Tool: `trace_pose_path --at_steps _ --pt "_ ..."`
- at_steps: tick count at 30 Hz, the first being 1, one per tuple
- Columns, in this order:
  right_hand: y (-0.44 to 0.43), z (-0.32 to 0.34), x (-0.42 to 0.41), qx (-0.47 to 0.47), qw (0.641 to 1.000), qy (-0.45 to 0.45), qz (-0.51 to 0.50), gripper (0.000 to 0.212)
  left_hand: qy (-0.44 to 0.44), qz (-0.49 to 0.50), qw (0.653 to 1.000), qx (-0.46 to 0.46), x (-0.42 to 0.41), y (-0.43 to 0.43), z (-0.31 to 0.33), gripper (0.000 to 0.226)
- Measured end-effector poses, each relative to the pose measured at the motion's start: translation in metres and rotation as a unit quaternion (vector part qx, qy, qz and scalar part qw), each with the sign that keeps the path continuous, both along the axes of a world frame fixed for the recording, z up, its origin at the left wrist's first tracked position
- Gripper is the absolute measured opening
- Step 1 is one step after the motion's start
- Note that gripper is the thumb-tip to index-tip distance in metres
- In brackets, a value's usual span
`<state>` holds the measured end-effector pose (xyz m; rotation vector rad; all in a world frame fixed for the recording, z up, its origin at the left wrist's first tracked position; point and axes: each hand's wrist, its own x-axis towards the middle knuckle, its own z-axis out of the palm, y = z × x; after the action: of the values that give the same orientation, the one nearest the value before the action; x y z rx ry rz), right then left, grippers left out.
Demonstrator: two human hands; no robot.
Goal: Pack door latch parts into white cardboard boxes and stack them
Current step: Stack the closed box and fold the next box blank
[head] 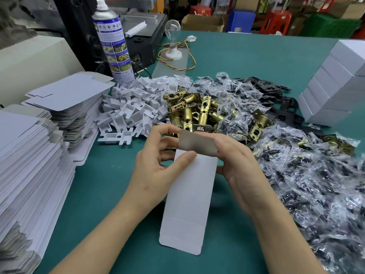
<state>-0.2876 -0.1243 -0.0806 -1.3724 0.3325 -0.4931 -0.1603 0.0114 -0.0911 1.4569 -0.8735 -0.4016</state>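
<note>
just in front of the brass latch pile (199, 111), over the green counter (98, 194), both hands hold one white cardboard box (189, 194), its long white face up and its far end nearest the pile. the left hand (156, 165) grips the box's left edge, its thumb pressed flat on the white face near the top and its fingers curled round behind. the right hand (237, 165) is curled round the right edge, its fingertips lying on the grey end flap (197, 144), which is bent up toward the pile. whether anything is inside the box cannot be seen.

left of the latch pile lies a heap of white plastic inserts (134, 107), and further left, stacks of flat box blanks (35, 155). right of the pile spread clear screw bags (306, 175), with black plates (276, 89) behind them. far right of the pile stand stacked closed boxes (335, 86). behind and left of the pile stands a spray can (114, 46).
</note>
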Motion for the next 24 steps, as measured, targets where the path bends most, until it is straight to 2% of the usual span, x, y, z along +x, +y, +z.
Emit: trace_pose_path --at_steps 3,7,12,24 --pt "0.0046 0.0011 0.0011 -0.044 0.999 0.006 -0.001 0.029 -0.008 0.015 1.0 -0.005 0.0009 -0.001 -0.0026 0.038" --pt "0.0062 -0.0014 0.0028 -0.062 0.998 0.026 -0.008 0.029 -0.057 0.035 0.998 0.015 0.0025 -0.0007 -0.0036 0.015" --pt "0.0048 -0.0022 0.0034 -0.075 0.996 0.042 -0.03 0.02 -0.017 0.033 0.999 0.013 0.0038 -0.0005 -0.0031 0.027" --pt "0.0061 -0.0029 0.0033 -0.111 0.989 0.034 -0.089 0.014 0.026 -0.003 1.0 0.01 0.0039 0.0018 0.0009 0.022"
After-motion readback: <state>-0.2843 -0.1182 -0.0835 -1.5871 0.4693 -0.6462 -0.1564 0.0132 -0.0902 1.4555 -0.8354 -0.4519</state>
